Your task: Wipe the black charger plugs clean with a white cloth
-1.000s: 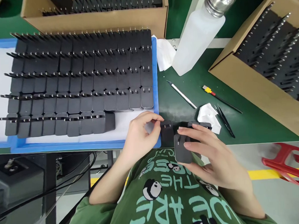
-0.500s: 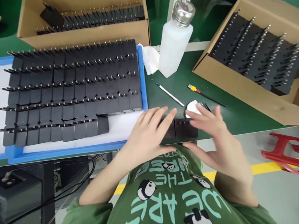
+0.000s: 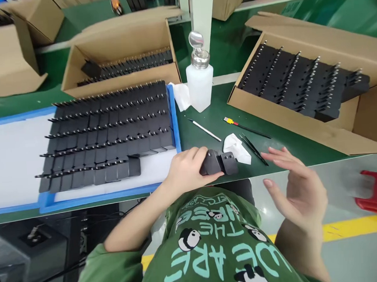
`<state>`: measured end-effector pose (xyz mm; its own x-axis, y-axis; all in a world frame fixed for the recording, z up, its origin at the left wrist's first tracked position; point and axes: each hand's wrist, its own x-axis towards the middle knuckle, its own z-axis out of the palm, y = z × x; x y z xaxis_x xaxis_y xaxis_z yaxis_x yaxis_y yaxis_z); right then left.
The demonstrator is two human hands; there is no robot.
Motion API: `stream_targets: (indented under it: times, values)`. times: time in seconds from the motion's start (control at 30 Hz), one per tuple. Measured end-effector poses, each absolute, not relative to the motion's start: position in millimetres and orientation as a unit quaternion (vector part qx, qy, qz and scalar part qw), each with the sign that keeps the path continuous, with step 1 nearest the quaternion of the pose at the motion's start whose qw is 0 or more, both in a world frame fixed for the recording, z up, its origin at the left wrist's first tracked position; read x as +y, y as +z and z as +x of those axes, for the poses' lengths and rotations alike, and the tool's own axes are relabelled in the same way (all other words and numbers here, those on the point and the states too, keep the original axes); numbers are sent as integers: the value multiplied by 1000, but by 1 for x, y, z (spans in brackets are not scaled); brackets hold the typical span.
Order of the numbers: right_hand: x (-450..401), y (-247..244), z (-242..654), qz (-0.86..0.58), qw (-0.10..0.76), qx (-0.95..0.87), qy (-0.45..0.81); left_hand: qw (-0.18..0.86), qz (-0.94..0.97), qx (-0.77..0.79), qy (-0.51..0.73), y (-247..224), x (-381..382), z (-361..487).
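Here, low in the middle of the frame, our left hand is closed around two black chargers that sit side by side at the very edge of the green table. Our right hand is open, with fingers spread, and holds nothing; it hovers off the table edge at the lower right, apart from the chargers.

We judge that the first risk is a drop. The chargers are near the edge, and only one hand holds both, so a loose grip could let one slip down to the floor.

Just beyond them lies a white wipe, touching or almost touching the right charger, and black tweezers beside it. A quick sweep of the right hand could push these away.

To the left of center, the blue tray holds rows of chargers standing close together. If we set a new one down carelessly, it could knock over the short front row.

Farther back, in the upper middle, a white bottle stands near the tray corner, and a wide reach toward the cardboard box at the upper right could tip it.
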<state>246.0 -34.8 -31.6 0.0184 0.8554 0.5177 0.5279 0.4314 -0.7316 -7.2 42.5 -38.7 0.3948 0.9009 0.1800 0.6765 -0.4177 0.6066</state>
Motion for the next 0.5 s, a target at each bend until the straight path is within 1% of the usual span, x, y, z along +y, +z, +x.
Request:
stream_targets:
  times: [0.07, 0.13, 0.17, 0.27, 0.33, 0.4, 0.5]
  values:
    - [-29, -35, 250, -549, 504, -652, 139, 336, 664, 537, 398, -32, 43, -13]
    - [-18, -41, 253, -599, 458, -649, 103, 427, 493, 551, 520, -26, 43, -19]
    - [-11, -45, 253, -610, 429, -660, 88, 452, 434, 548, 554, -23, 43, -21]
    - [13, -61, 250, -560, 353, -746, 68, 525, 328, 521, 588, -14, 42, -25]
    - [26, -74, 245, -502, 306, -806, 71, 606, 231, 479, 592, -7, 40, -26]
    - [35, -88, 241, -459, 270, -844, 62, 666, 149, 436, 587, -2, 39, -28]
    - [45, -104, 239, -431, 291, -853, 42, 710, 116, 406, 563, 2, 38, -35]
